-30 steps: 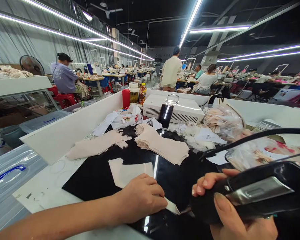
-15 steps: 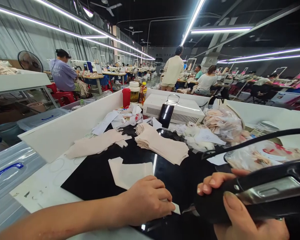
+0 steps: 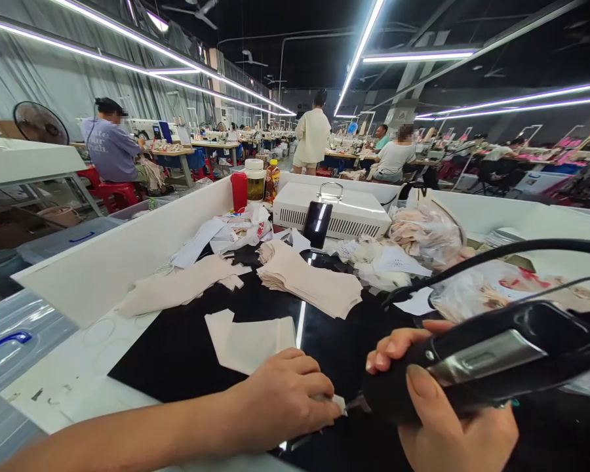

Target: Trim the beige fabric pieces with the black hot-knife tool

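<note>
My right hand (image 3: 452,406) is wrapped around a thick black corded hand tool (image 3: 476,364) with a shiny metal plate on its side. Its narrow tip points left, low over the black board (image 3: 162,347), close to my left fingertips. With fingers curled together, my left hand (image 3: 295,393) holds a small pale piece (image 3: 341,404) down at the board; most of that piece is hidden under the fingers. Just behind the left hand lies a flat cream fabric piece (image 3: 250,337). Further back are a stack of beige cut fabric pieces (image 3: 309,278) and another beige pile (image 3: 177,285).
A phone (image 3: 317,224) leans against a white vented metal box (image 3: 334,203). Bagged fabric scraps (image 3: 425,229) lie at the right, under the tool's black cable (image 3: 501,252). White side panels (image 3: 128,252) border the table. Jars and a bottle (image 3: 272,180) stand at the back.
The black tool has tilted and come left, closer to my left hand. The whole view has shifted a little to the right. My left hand keeps its hold on the pale piece.
</note>
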`<action>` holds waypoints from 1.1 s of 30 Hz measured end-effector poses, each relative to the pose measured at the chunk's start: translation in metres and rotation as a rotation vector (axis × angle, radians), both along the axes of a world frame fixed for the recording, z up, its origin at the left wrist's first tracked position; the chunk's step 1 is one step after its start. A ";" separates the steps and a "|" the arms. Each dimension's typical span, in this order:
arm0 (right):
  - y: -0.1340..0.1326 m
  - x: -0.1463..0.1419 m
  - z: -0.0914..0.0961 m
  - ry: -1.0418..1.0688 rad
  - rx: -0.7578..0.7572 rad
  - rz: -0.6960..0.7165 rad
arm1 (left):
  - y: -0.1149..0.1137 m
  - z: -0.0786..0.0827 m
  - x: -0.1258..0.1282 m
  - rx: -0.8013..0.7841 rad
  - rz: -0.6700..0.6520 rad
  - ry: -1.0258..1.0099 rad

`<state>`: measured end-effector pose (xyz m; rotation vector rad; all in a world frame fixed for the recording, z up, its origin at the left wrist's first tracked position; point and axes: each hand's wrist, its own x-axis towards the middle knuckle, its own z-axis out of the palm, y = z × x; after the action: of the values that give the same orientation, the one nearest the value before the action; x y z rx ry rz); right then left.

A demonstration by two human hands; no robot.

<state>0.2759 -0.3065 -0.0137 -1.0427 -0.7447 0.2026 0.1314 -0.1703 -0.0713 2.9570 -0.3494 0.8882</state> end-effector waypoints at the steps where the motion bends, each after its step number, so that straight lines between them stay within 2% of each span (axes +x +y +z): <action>1: 0.000 0.000 0.000 -0.001 -0.002 0.005 | 0.000 0.000 0.000 -0.001 0.000 -0.001; 11: -0.002 0.001 -0.001 0.001 -0.001 0.005 | -0.001 -0.001 -0.002 -0.002 0.007 0.019; 17: -0.002 -0.002 0.001 -0.007 -0.055 -0.032 | 0.000 -0.003 -0.001 0.000 0.011 0.036; 24: -0.011 0.001 0.004 0.012 -0.106 -0.046 | 0.009 0.002 -0.012 -0.093 -0.024 0.010; 29: -0.010 0.000 0.000 0.026 -0.079 -0.126 | 0.016 0.000 -0.016 -0.128 -0.036 0.024; 33: -0.008 -0.001 -0.002 0.042 -0.046 -0.129 | 0.018 -0.006 -0.016 -0.141 -0.028 0.039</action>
<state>0.2753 -0.3149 -0.0152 -1.1225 -0.6353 0.1306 0.1158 -0.1527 -0.0769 2.8294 -0.3129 0.8149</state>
